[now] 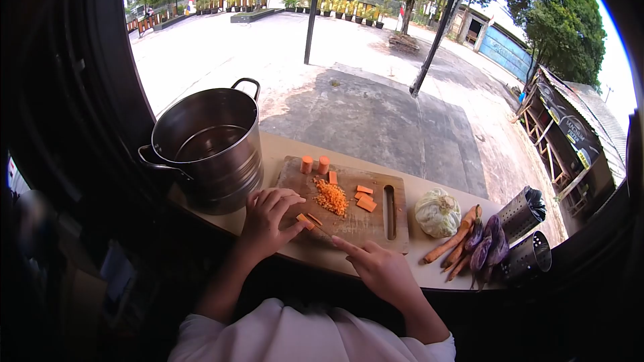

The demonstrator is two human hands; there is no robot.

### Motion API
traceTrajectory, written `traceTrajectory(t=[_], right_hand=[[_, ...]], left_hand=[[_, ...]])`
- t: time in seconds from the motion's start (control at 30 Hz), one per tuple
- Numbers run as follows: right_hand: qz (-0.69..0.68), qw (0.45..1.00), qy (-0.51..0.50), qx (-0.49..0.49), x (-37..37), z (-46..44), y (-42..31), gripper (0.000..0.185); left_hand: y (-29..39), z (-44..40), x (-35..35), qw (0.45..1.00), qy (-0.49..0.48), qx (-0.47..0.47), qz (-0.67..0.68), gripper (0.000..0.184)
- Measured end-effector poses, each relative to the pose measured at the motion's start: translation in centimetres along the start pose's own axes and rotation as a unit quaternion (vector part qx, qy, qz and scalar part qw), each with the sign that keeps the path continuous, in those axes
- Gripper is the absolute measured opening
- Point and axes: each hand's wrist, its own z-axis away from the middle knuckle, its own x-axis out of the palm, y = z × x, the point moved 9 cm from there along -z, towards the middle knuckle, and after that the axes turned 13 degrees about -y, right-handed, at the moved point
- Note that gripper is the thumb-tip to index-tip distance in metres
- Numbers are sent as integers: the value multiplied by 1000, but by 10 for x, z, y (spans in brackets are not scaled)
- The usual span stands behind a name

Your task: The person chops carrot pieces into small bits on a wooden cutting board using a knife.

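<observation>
Carrot piece (304,220): on the cutting board (362,229), long axis slanting toward my right hand (384,272).
Left hand (267,220): nearer, thumb at the piece, fingers spread.
Right hand: closed round the knife (325,232), blade reaching the carrot.

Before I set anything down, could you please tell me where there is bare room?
The cutting board is bare between carrot slices and right hand; the counter, in a narrow strip behind the board. Crowded: the right end, with cabbage, carrots, eggplants, perforated canisters.
</observation>
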Motion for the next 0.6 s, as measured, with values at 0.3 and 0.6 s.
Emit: traceTrajectory(t=[0.3,0.6], right_hand=[[13,1000,-10,-6,4,-4,-7,58],[49,997,-54,4,7,-3,-18,72]], left_hand=[[17,33,13,995,85,-12,-44,24],[18,35,17,994,86,-20,-67,23]])
